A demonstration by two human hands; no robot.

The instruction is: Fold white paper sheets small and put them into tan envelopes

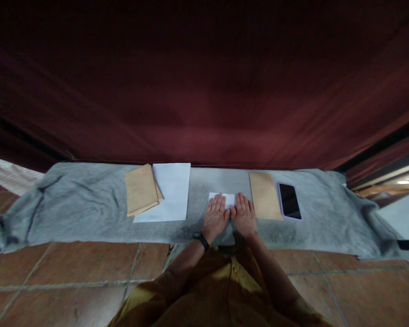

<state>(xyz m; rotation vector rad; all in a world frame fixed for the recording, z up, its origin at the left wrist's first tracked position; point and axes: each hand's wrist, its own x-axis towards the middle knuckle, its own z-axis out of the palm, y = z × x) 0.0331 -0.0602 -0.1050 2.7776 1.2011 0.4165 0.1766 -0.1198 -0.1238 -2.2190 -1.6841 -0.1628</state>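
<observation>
We seem to press the white paper [229,199] flat, left hand [216,215] and right hand [243,216] spread; next likely calls for even pushing.

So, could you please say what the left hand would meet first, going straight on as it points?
Past the small paper, the left hand would cross cloth and probably meet the red backdrop first, though depth is unclear.

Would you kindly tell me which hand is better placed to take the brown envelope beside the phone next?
Probably the right hand: it lies beside that envelope; the left hand rests farther away on the small white paper.
</observation>
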